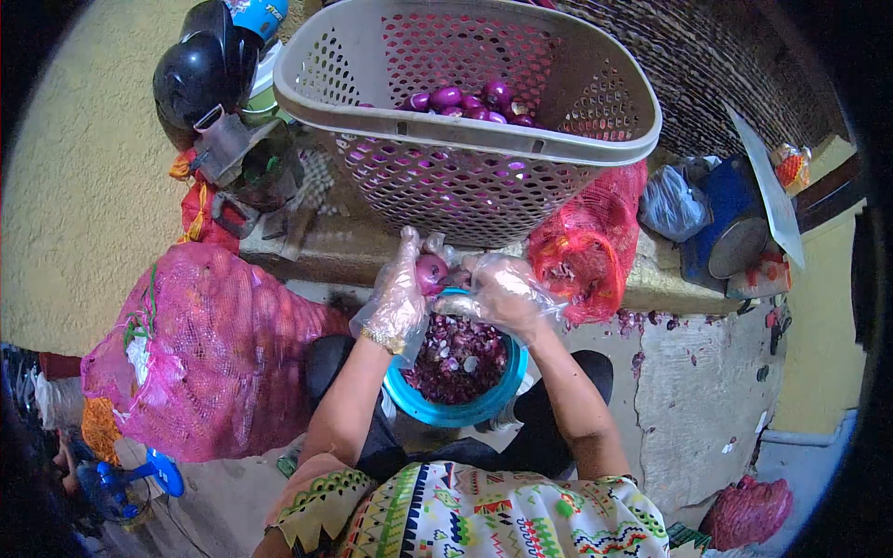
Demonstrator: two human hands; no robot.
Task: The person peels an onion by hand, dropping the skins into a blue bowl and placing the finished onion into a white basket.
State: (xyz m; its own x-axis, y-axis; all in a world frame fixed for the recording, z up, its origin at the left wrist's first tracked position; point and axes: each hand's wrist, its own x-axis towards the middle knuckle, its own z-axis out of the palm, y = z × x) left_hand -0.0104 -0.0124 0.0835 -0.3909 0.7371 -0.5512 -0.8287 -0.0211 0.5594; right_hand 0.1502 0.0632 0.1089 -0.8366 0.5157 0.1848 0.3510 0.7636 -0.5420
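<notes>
A red onion (431, 273) is gripped in my left hand (395, 293), which wears a clear plastic glove. My right hand (505, 290), gloved the same way, is closed close beside the onion; what its fingers hold is too small to make out. Both hands are over the far rim of a blue tub (398, 395) between my knees. Dark onion skins and trimmings (456, 363) fill the tub. Just beyond my hands stands a large grey-brown perforated basket (446, 181), with peeled red onions (474, 102) inside.
A bulging pink mesh sack of onions (219, 344) stands at my left. An open red mesh sack (591, 260) leans right of the basket. Black helmet (200, 79), blue scale-like box (721, 219) and a smaller mesh sack (749, 513) lie around. Onion skins litter the floor at right.
</notes>
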